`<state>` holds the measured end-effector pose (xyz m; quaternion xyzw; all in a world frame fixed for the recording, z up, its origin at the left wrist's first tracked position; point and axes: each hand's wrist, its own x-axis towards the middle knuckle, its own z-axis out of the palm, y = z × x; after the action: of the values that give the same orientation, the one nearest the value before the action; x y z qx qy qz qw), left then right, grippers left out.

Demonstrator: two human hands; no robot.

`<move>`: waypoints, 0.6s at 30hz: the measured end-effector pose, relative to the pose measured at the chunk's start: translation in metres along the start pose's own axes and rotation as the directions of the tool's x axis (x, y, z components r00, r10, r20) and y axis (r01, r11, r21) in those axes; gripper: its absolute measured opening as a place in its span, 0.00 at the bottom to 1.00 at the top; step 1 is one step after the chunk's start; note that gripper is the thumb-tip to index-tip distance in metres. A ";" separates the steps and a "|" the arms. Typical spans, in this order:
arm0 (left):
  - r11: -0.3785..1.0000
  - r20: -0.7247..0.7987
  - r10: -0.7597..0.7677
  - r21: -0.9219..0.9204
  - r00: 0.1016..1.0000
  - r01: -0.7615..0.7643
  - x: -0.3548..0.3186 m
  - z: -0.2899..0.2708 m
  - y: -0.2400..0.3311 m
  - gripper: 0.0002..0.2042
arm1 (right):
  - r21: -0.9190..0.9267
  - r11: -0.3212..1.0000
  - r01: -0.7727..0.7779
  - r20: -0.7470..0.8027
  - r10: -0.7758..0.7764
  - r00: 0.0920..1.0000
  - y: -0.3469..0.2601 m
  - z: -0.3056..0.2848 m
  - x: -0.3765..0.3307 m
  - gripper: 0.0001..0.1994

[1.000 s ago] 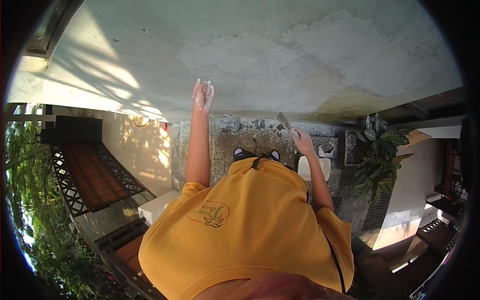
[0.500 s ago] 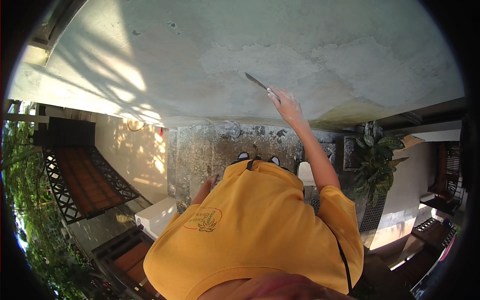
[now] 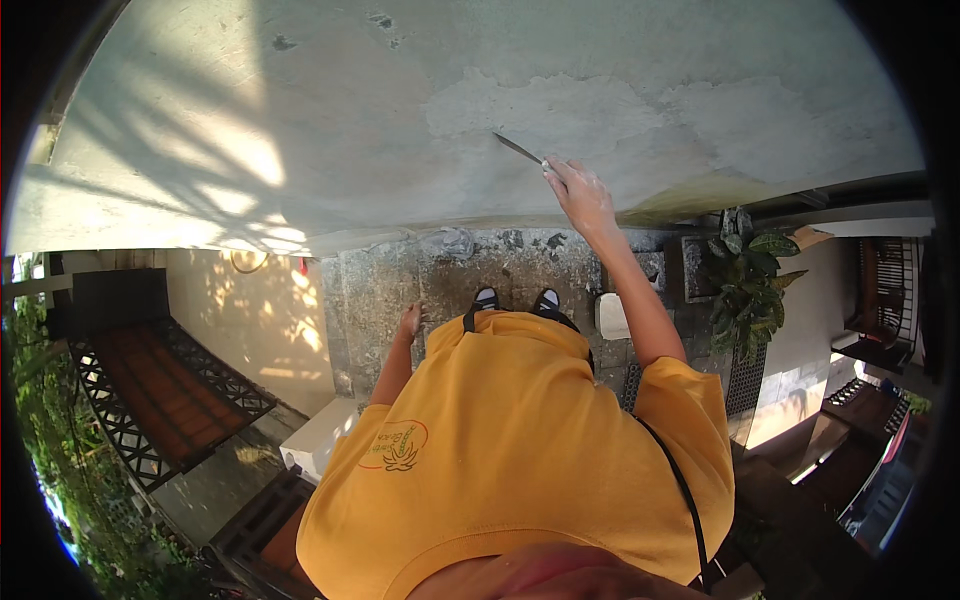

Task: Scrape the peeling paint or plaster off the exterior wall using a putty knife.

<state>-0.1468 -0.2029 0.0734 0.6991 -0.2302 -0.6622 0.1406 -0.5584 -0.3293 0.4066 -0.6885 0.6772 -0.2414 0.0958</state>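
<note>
My right hand [image 3: 585, 198], its fingers dusted white, is closed around a putty knife [image 3: 518, 148]. The thin grey blade shows nearly edge-on and points left, close against the pale plastered wall [image 3: 350, 120]. A lighter, rough-edged patch of filler [image 3: 545, 108] lies just beyond the blade on that wall. Down at my left side hangs my left hand [image 3: 411, 320], small in the picture, with loosely parted fingers and nothing visible in it.
A crumpled plastic bag [image 3: 446, 242] lies at the wall's foot on the stained paving. Right of my feet is a white square lid or container [image 3: 612, 316]. A leafy plant [image 3: 750, 280] stands further right. On the left are a white box [image 3: 318, 436] and a brown bench [image 3: 170, 390].
The putty knife and my right hand have shifted slightly along the wall to the right. My left hand has come further into view as my body and the view tilted.
</note>
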 end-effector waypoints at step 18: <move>0.887 0.154 0.094 0.435 0.984 -0.153 0.004 -0.041 -0.031 0.23 | -0.121 0.991 -0.058 -0.083 0.048 0.995 -0.034 0.002 -0.012 0.13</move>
<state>-0.1022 -0.1833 0.0576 0.6525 -0.4281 -0.6252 0.0040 -0.5271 -0.3154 0.4180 -0.6646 0.7121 -0.2239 0.0323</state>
